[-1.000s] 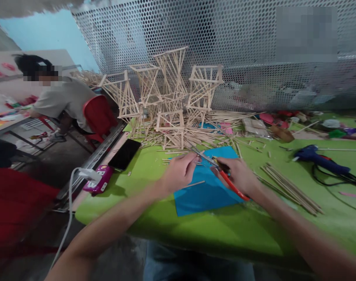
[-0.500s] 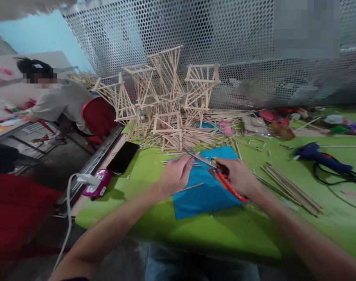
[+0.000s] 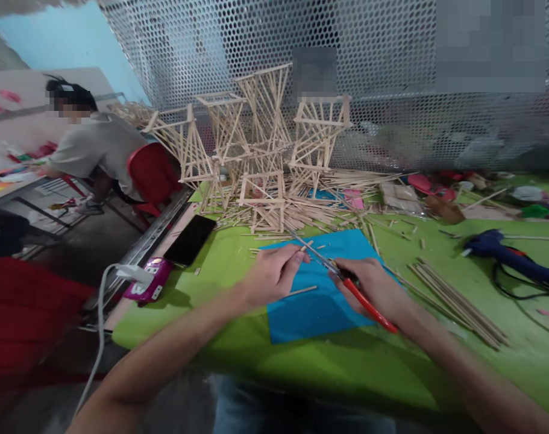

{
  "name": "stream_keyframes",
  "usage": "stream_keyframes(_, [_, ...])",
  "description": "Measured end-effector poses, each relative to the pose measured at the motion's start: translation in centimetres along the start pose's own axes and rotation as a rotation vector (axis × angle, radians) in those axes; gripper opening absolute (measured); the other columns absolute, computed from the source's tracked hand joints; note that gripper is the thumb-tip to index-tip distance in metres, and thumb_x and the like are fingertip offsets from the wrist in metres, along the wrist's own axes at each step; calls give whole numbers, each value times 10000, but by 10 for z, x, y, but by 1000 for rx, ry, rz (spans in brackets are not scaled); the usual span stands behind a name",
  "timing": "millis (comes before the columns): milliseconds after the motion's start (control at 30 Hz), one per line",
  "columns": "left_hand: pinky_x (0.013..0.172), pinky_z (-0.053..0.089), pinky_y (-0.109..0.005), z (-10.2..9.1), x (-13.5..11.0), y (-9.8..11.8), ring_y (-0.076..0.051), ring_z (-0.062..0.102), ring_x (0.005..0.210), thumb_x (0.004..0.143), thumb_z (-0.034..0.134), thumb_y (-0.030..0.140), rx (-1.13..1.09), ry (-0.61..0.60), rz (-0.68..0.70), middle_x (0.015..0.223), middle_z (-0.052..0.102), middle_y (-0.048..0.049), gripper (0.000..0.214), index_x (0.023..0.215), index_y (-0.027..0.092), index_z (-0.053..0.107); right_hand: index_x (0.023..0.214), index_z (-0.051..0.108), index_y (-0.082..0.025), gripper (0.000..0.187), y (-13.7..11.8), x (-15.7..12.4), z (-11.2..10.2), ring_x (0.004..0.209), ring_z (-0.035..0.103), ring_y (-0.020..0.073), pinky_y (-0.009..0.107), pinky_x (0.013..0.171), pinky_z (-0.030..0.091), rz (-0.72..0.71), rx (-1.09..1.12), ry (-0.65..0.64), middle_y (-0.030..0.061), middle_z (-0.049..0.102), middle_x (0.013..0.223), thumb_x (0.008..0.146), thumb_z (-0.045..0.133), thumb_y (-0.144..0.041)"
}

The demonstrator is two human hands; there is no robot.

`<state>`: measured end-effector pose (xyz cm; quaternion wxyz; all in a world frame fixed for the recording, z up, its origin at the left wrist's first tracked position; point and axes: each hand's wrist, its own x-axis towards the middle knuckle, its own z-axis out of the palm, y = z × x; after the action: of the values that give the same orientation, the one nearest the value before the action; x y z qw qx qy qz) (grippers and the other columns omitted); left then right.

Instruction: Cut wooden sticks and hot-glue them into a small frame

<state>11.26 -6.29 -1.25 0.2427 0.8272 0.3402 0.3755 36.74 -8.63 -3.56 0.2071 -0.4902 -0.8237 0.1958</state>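
The left hand (image 3: pixel 270 274) pinches a short stick (image 3: pixel 307 246); just right, the right hand (image 3: pixel 374 282) grips red-handled scissors (image 3: pixel 354 290).

From my remote seat I see a bare left hand (image 3: pixel 272 274), a bare right hand (image 3: pixel 371 283) and slim, uncovered forearms (image 3: pixel 179 349); low down, blue-grey, denim-like trousers (image 3: pixel 231 405) show, their middle lost in shadow.

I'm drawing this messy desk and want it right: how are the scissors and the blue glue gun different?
The scissors are red-handled; the glue gun is dark blue. The scissors are held in the right grip; the glue gun lies on the green table. The scissors look slim, the glue gun chunkier. Both point toward the picture's left.
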Motion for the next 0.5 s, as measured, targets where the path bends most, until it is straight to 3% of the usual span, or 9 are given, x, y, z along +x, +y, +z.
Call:
stream_keyframes(133, [638,450,-268,0,1,0,-143,524,561,1081,376,378,-3,1,-3,631,570,0,372,1041,184,690,733,476,-231,235,-5,4,-3,551,356,128,297,566,278,13,31,25,-38,478,593,924,564,-335])
stream_keyframes(300, [608,409,-269,5,5,-1,-132,508,590,1080,394,399,-162,-3,-138,694,589,0,335,1031,181,644,699,452,-227,343,-2,12,-5,533,360,118,295,547,251,50,36,16,-49,437,573,956,562,-425])
stream_keyframes(500, [554,390,-227,9,10,-14,-101,504,559,1067,426,470,-348,-36,-236,720,664,5,344,1078,175,602,707,505,-225,388,10,16,-5,551,403,130,290,536,261,81,-19,31,-30,502,600,909,628,-533])
